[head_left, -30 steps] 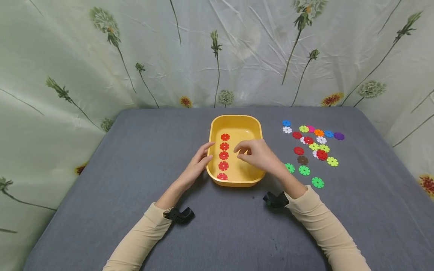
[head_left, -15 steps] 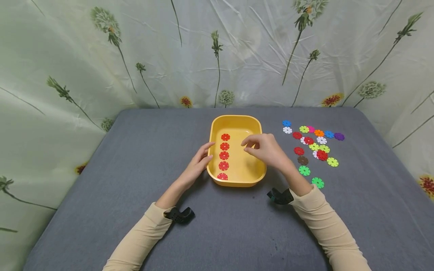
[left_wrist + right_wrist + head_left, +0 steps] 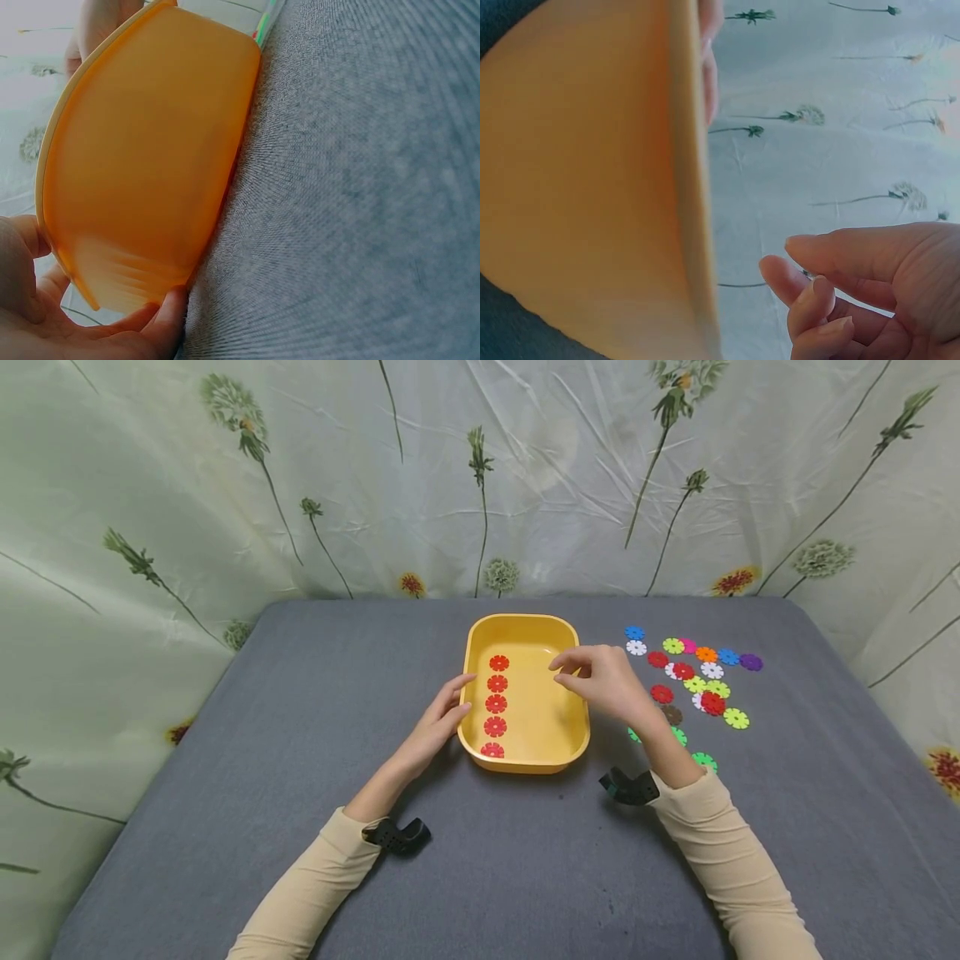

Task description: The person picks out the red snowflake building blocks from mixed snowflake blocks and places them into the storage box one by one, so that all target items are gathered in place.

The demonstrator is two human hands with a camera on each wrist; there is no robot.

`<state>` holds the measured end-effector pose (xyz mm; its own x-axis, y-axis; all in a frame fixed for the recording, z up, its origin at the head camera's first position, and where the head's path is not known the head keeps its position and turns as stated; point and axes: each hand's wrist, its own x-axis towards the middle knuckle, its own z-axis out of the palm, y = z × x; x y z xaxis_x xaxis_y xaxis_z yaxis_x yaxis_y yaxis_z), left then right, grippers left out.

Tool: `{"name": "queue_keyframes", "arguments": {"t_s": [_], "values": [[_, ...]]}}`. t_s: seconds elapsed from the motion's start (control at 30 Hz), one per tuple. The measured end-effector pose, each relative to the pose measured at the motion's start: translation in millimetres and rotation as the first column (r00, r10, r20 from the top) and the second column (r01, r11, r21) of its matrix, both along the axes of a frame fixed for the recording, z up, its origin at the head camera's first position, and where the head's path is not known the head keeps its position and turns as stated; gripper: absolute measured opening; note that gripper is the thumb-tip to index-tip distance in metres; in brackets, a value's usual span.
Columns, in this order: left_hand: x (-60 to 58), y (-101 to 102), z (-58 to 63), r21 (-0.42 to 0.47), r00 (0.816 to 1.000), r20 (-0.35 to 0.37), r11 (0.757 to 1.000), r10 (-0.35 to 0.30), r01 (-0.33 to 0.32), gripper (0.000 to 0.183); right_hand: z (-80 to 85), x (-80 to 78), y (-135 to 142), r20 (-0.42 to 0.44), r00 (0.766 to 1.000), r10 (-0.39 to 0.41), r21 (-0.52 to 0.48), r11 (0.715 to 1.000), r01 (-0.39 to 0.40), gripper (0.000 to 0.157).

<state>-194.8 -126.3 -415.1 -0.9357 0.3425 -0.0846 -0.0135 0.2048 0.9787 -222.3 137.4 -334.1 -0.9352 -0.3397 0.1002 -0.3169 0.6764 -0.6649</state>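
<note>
A yellow plastic tub (image 3: 537, 739) stands on the grey cloth. Inside it, along the left side, several red notched discs (image 3: 496, 703) form a column. My left hand (image 3: 431, 727) holds the tub's left side, thumb at the rim; in the left wrist view its fingers (image 3: 171, 319) lie against the end of the orange-looking tub wall (image 3: 150, 150). Above the tub's right rim hangs my right hand (image 3: 606, 683), fingers loosely bent. In the right wrist view nothing shows between that hand's (image 3: 870, 300) thumb and fingertips.
Right of the tub lie scattered notched discs, among them yellow (image 3: 736, 718), purple (image 3: 750, 662), blue (image 3: 633, 632) and red ones (image 3: 712, 702). My right forearm covers part of the green discs (image 3: 705, 762). A flower-print curtain (image 3: 420, 485) hangs behind the table.
My right hand has moved right and slightly away from me, from over the tub's middle to its right rim. The left hand, the tub and its red discs have stayed put.
</note>
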Motion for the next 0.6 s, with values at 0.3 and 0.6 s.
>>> {"name": "queue_keyframes", "arguments": {"t_s": [0.3,0.6], "values": [[-0.9,0,2.2,-0.002,1.000,-0.005,1.000,0.009,-0.009,0.046,4.6,-4.8,10,0.027,0.999,-0.034,-0.031,0.999,0.035,0.021],[-1.1,1,-1.1,-0.010,1.000,0.005,1.000,0.014,-0.014,0.046,2.3,-6.0,19,0.014,0.997,-0.076,-0.060,0.995,0.076,0.021]]}}
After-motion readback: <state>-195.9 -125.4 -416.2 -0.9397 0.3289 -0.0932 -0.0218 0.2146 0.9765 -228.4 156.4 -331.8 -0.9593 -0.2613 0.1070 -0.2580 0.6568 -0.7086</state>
